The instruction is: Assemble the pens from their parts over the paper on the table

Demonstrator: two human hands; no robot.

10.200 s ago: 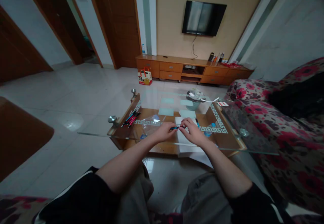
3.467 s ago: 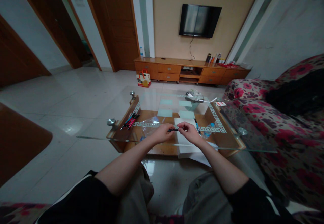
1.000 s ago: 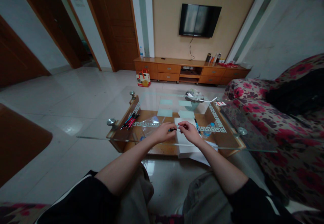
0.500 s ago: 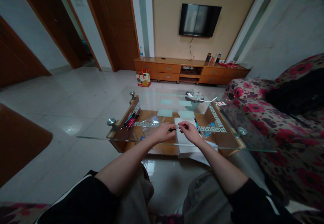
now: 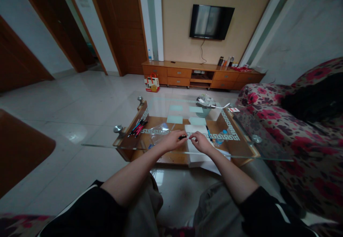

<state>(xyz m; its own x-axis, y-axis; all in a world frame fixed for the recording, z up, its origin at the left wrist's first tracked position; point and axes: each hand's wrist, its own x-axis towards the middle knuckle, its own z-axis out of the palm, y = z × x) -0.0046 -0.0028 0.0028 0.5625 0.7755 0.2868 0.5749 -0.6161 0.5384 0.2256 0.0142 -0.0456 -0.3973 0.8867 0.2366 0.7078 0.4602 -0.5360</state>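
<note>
Over the near part of the glass coffee table (image 5: 160, 101), my left hand (image 5: 173, 140) is closed round a short black piece that looks like part of a pen (image 5: 182, 137). My right hand (image 5: 200, 142) faces it with thumb and forefinger pinched together close to the black tip; whatever is between them is too small to make out. Several black, blue and pink pens (image 5: 138, 128) lie together on the left of the table. A blue-and-black pen (image 5: 208, 132) is just beyond my right hand. Beside my left hand lies a clear plastic bag (image 5: 160, 129).
White paper (image 5: 197, 154) shows below the glass under my hands. A water bottle (image 5: 221, 137) is right of my right hand. A filled green basket (image 5: 204, 111) stands at the table's far right. A floral sofa (image 5: 297, 137) borders the right side.
My right hand has dropped slightly, its fingers drawn closer to the pinch. More of the black piece shows at my left fingertips.
</note>
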